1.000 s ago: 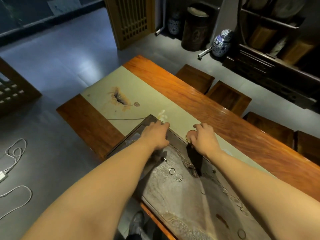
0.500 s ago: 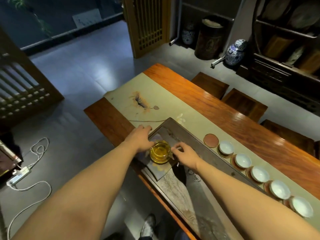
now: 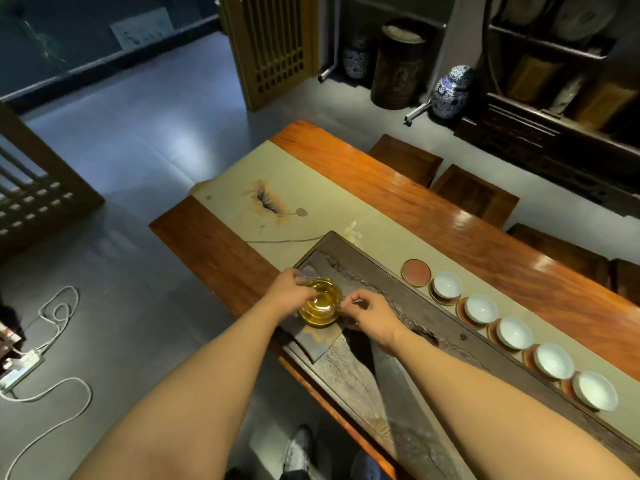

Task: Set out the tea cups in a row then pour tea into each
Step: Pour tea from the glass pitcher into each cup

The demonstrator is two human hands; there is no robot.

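A glass pitcher (image 3: 320, 302) holding yellow tea stands on a dark cloth (image 3: 313, 341) at the near left end of the dark stone tea tray (image 3: 446, 336). My left hand (image 3: 289, 289) grips its left rim. My right hand (image 3: 369, 311) pinches its right side, fingers curled. Several white tea cups (image 3: 479, 308) sit empty on reddish coasters in a row along the tray's far edge, running to the right. One bare coaster (image 3: 415, 270) lies at the row's left end.
The tray rests on a beige runner (image 3: 277, 202) on a long wooden table (image 3: 485, 244). Wooden stools (image 3: 472, 194) stand behind the table. A white cable and power strip (image 3: 20, 367) lie on the floor at left. My shoes (image 3: 298, 448) show below.
Both hands left the tray's far corner and the coaster and came to the glass pitcher. In the last half second the left hand closed onto its rim and the right onto its side.
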